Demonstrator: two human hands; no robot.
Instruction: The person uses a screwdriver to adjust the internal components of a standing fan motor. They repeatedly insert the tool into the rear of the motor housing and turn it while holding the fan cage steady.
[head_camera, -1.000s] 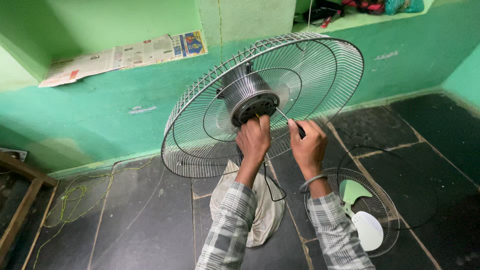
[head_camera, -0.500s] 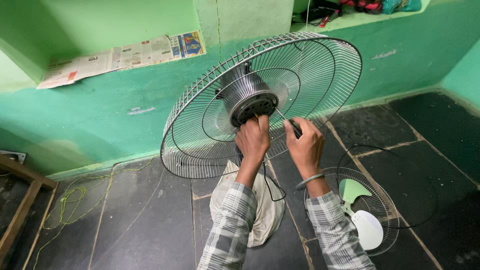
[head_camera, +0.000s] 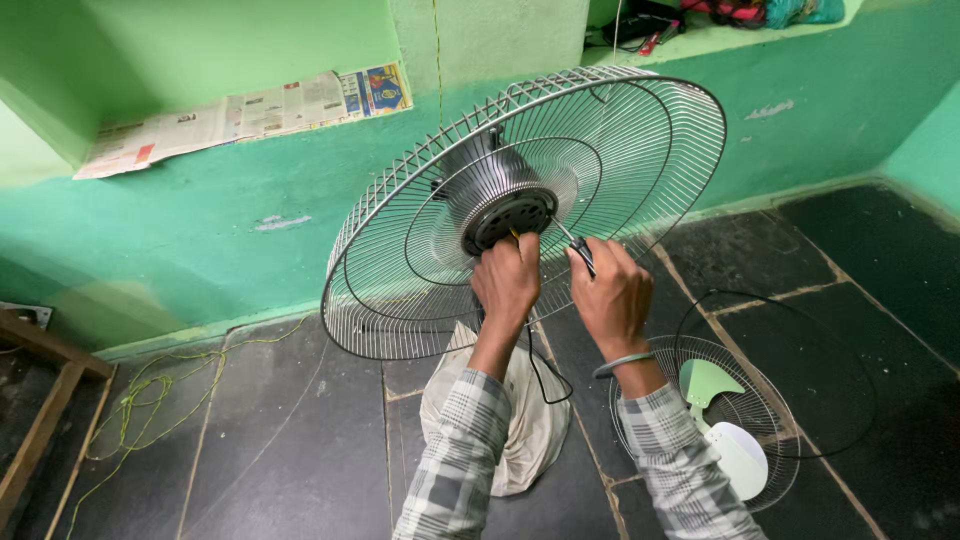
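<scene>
Chrome wire fan guard (head_camera: 640, 150) is sitting tilted right in front of me, and I'm working at the motor hub (head_camera: 508, 215) in its middle. My left hand (head_camera: 507, 283) is clenched just below the hub, bracing it I think. My right hand (head_camera: 612, 298), beside the hub, is gripping a small screwdriver (head_camera: 572, 243) in its fingers. I'm guessing I'm on the hub screws, so lining up the tip matters.

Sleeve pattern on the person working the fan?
Grey-and-white plaid sleeves, clearest in the head view.

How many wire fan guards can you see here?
2: one big guard upright around the motor, where both hands work; a smaller guard flat on the floor at right, under green blades. Others may be hidden.
</scene>
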